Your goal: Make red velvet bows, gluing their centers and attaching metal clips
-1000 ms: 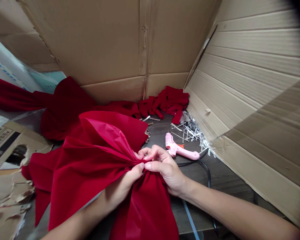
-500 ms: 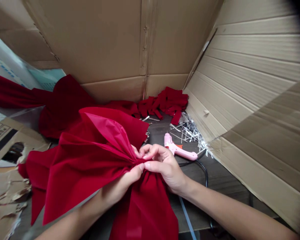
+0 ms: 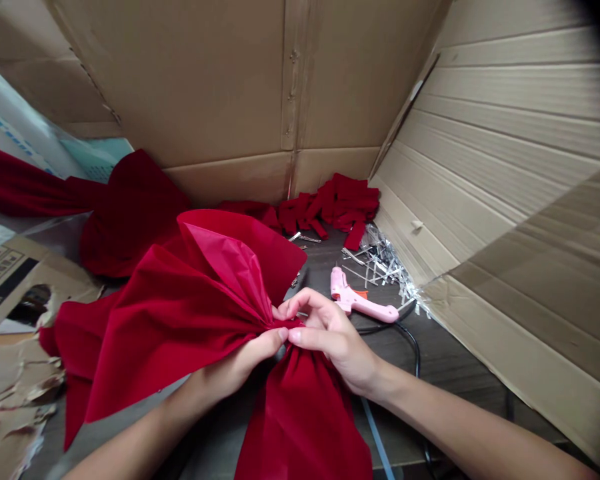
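Note:
Both of my hands pinch a large red fabric bow (image 3: 180,327) at its gathered middle. My left hand (image 3: 245,363) comes from below, its thumb pressed on the pleats and most of its fingers hidden behind the cloth. From the right, my right hand (image 3: 333,340) grips the same gather between thumb and fingers, the thumb tips nearly meeting. One wide loop fans out to the left, showing a shinier pink-red inner side; the other part hangs down below my right hand. A pink glue gun (image 3: 360,300) lies on the table just beyond my right hand.
Cut red fabric strips (image 3: 347,203) are heaped at the back, with silver twist ties (image 3: 380,260) beside them. More red fabric (image 3: 135,213) lies behind the bow. Cardboard walls (image 3: 220,80) enclose the back and right. Torn cardboard (image 3: 17,373) is at left; a black cord (image 3: 417,360) runs at right.
The left loop has swung up and slightly right, and the lower part has shifted right. Both hands keep their pinch at the middle.

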The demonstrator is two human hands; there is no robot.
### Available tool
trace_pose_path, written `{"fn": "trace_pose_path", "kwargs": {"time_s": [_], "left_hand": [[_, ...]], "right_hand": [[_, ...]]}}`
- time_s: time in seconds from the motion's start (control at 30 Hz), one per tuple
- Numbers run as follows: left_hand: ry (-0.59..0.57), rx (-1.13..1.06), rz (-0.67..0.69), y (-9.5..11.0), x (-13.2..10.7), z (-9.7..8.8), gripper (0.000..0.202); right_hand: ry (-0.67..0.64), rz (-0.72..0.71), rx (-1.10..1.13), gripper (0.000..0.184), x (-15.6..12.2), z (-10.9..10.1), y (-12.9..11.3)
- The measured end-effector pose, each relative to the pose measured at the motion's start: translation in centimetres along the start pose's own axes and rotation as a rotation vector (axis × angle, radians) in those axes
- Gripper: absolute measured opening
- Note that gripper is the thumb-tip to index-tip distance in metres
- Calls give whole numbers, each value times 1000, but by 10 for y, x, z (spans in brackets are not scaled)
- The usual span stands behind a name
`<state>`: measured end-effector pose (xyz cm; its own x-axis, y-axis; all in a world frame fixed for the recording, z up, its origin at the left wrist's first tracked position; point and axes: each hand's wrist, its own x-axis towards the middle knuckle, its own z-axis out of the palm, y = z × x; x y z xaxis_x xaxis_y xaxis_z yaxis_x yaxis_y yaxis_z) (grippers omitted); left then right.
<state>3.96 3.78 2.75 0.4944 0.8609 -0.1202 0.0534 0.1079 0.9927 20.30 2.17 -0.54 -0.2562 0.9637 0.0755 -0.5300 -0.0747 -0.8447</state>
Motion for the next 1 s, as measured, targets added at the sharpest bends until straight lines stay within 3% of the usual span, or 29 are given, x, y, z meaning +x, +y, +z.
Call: {"fn": "trace_pose_path", "kwargs": {"time_s": [0.17, 0.43, 0.67, 1.0], "left_hand": [[18, -2, 22, 2, -1, 2, 16], [-5, -62, 56, 2, -6, 5, 13], [73, -21, 125, -5, -4, 9, 12], [78, 71, 145, -7, -7, 8, 13]], "right_hand": [[-53, 54, -55, 22, 0, -5, -1], [-22, -45, -7, 18, -3, -3, 4], [57, 69, 176, 18, -3, 0, 9], [66, 137, 184, 16, -3, 0, 9]]}}
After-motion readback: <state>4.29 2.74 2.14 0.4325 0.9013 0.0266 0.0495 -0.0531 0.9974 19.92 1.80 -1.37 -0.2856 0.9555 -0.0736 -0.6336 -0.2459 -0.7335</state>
